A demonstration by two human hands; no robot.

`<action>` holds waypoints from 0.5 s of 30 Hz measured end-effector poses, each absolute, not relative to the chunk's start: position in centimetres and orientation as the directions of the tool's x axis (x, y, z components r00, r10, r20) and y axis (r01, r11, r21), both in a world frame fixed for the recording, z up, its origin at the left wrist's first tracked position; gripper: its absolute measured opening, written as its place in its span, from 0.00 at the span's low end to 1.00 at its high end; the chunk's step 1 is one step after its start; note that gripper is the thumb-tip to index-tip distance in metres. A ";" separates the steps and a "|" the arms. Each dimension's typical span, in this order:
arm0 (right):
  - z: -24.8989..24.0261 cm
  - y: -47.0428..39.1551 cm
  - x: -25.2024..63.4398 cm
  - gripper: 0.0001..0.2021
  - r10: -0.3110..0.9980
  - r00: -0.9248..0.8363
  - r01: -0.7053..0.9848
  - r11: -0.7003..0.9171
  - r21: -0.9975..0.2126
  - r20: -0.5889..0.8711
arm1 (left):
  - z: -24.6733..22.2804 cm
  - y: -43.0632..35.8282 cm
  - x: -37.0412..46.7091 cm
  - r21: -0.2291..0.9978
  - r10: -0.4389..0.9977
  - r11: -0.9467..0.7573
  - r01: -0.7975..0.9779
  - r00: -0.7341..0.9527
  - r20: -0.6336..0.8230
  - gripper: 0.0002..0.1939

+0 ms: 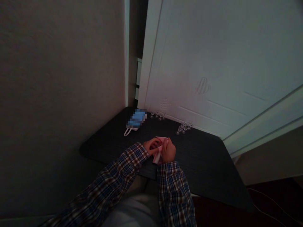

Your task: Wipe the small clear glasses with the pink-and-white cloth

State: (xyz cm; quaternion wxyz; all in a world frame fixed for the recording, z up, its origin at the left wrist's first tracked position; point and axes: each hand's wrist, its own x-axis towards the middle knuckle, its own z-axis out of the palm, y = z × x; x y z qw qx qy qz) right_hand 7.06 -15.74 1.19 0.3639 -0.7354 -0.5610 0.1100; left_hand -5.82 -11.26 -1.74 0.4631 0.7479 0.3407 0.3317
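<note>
Phone [136,119] and clear pieces [183,127] beyond pink item [162,142]

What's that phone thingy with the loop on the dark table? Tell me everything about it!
The phone looks flat and oblong, with a blue face pointing up, too blurred to read. A pale edge shows around part of it, maybe a case or something underneath. A whitish loop sticks out at the end nearest the person. It lies slantwise near the far left corner of the dark table, and neither hand touches it. I can't tell what it's made of.
</note>
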 end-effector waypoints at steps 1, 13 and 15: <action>1.2 -15.7 7.1 0.23 0.903 0.365 0.744 -0.137 -0.654 0.226 | -1.7 -11.4 -5.7 0.931 0.827 -0.315 0.186 0.534 0.174 0.19; 2.1 -16.0 6.4 0.21 0.886 0.402 0.706 -0.138 -0.695 0.232 | 0.5 -12.3 -6.2 0.948 0.861 -0.293 0.123 0.466 0.205 0.12; 2.2 -16.1 6.2 0.20 0.898 0.353 0.732 -0.091 -0.675 0.262 | 0.4 -12.2 -6.2 0.965 0.891 -0.236 0.113 0.422 0.168 0.12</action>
